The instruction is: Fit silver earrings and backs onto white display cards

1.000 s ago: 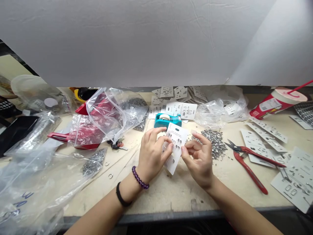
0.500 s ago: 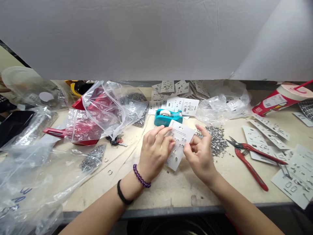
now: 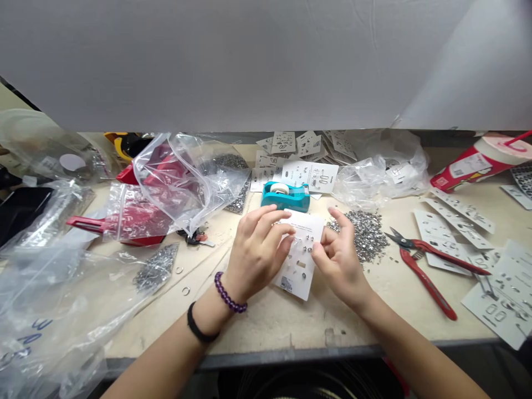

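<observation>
On the near side of the teal tape dispenser (image 3: 285, 197), a white card (image 3: 306, 265) slants between the two hands, its face dotted with small metal pieces (image 3: 304, 275). Left hand (image 3: 257, 244): fingers bent over the card's left part, thumb and forefinger close together; cannot tell whether they pinch anything. Right hand (image 3: 338, 255): appears closed on the card's right edge, thumb in front, forefinger raised; whether a small part is also caught there is hidden. Main risk, as judged: a piece slips while pressed, because it is tiny and the fingertips cover it. Dropped to the dispenser's near right, it could vanish into the pile of loose metal bits (image 3: 368, 235). Second risk: uneven thumb pressure bends the thin card or tears it at a hole. Further right of the dispenser, the red-handled cutters (image 3: 436, 255) lie with blades pointing toward the pile; a right hand sweeping outward might catch them. Left of the dispenser, nearer the person, loose rings (image 3: 183, 291) could be brushed away by a sliding wrist.
</observation>
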`<state>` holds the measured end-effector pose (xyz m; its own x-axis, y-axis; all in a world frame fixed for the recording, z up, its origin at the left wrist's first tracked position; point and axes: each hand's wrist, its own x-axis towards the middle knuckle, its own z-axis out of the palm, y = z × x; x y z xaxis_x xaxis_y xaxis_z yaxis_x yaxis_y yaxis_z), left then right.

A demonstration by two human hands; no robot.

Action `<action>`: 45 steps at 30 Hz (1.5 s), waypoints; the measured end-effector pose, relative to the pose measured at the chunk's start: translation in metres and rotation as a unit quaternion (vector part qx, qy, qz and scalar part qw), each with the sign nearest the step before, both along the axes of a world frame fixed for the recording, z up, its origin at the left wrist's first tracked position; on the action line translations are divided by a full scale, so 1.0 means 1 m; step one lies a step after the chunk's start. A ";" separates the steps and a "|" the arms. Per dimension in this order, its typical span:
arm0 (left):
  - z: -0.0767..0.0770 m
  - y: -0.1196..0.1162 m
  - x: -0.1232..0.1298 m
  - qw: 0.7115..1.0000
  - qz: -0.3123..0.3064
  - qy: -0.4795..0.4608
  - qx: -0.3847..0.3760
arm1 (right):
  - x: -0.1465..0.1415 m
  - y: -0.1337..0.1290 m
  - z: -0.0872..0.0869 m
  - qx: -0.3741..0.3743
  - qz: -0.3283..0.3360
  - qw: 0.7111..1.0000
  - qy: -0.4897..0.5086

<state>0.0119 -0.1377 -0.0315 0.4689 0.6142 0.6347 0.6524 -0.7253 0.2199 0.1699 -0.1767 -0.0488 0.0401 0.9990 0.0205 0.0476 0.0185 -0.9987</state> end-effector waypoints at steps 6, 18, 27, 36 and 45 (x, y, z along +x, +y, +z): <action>0.008 0.004 -0.006 0.998 -0.034 0.052 0.006 | 0.003 0.002 -0.002 -0.005 -0.004 0.999 0.034; 0.000 0.004 -0.003 0.997 -0.045 0.014 -0.058 | 0.003 0.000 -0.002 -0.013 0.043 0.999 -0.029; 0.009 0.005 -0.004 0.982 -0.040 -0.023 -0.182 | 0.007 0.001 0.000 0.003 0.105 0.994 -0.030; 0.029 0.005 -0.015 0.919 -0.134 -0.078 -0.361 | 0.013 -0.002 0.017 0.118 0.152 0.967 -0.167; 0.021 -0.004 -0.004 0.892 -0.074 -0.073 -0.439 | 0.023 0.017 0.054 0.083 0.241 0.938 -0.233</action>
<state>0.0079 -0.1415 -0.0107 0.5382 0.8428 0.0006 0.4806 -0.3074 0.8213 0.1924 -0.1600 0.0052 -0.4677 0.8803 0.0797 0.4253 0.3032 -0.8528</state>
